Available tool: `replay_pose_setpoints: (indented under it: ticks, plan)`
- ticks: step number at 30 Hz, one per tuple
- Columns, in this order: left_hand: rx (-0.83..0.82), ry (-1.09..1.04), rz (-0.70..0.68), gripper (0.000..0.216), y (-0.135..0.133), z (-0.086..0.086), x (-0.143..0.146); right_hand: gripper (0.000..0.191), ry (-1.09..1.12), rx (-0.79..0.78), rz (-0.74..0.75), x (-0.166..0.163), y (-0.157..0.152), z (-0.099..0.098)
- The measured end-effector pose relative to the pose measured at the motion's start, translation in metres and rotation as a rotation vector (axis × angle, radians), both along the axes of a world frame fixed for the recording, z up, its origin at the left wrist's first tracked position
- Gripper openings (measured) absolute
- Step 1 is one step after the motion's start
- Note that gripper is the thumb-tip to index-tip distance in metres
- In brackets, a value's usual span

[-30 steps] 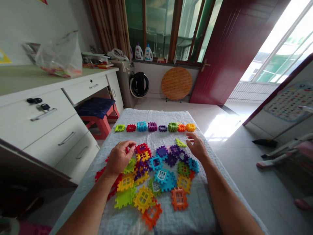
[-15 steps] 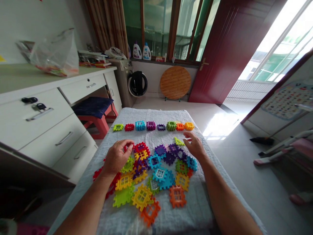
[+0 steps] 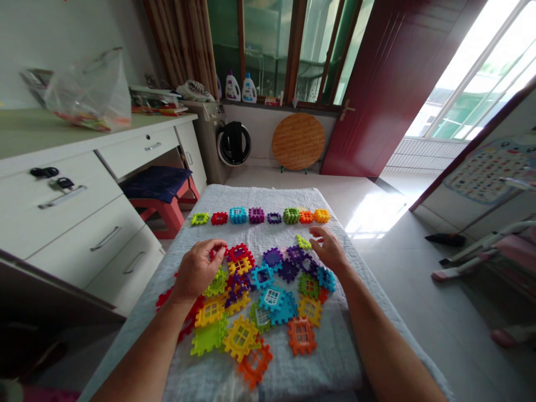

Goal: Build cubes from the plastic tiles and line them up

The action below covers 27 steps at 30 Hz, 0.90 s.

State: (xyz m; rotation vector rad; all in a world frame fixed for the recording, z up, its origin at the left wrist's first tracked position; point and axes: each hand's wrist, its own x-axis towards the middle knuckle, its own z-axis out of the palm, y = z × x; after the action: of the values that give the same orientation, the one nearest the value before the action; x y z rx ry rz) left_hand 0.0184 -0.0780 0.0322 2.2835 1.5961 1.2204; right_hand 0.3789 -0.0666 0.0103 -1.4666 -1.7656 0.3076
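"Flat square plastic building pcs w/ notched edges, many colours (image 3: 288, 309): where?"

"Loose pile, mid-table to near edge, on the pale blue cloth (image 3: 263, 198) covering the table. Lime-green triangular notched plastic pc (image 3: 303, 242) lies just past the pile's far right side. Row of small notched-pc groups, each its own colour (image 3: 256, 215), runs nr the far edge, corner to corner."

"Hands?"

"Left hand (image 3: 196, 271) over pile's left side, thumb & fingertips almost meeting by the red pcs (image 3: 239, 253); can't tell if one's gripped. Right hand (image 3: 330, 251): fingers curved & apart, beside the triangle; contact unclear, nothing visibly held."

"Step?"

"Handling loose pcs, I'd judge. Next move calls for a light pinch on a thin toothed edge w/o dragging neighbours."

"Any writing?"

"None legible. Labels on white plastic bottle w/ purple cap (image 3: 231, 89) & white plastic bottle w/ blue cap (image 3: 248, 90), beyond table: too small. Pale wall poster w/ rows of small pics (image 3: 486, 170), off table's right: ditto."
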Motion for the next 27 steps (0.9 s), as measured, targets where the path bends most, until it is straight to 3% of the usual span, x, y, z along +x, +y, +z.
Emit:
replay_pose_setpoints:
  ticks: [6, 13, 19, 27]
  plan:
    - [-0.011, 0.002, 0.006, 0.020, -0.001, 0.001, 0.001, 0.032, -0.040, -0.015, 0.045, -0.004, -0.003, 0.003]
    - [-0.017, 0.006, 0.015, 0.020, -0.002, 0.002, 0.003, 0.043, -0.254, -0.034, 0.320, -0.043, -0.015, 0.019]
    - [-0.035, -0.001, 0.022, 0.020, -0.001, 0.001, 0.002, 0.058, -0.425, -0.092, 0.425, -0.072, -0.017, 0.018]
    - [-0.005, -0.014, -0.002, 0.017, 0.000, 0.000, 0.002, 0.029, -0.408, -0.125, 0.426, -0.074, -0.015, 0.021]
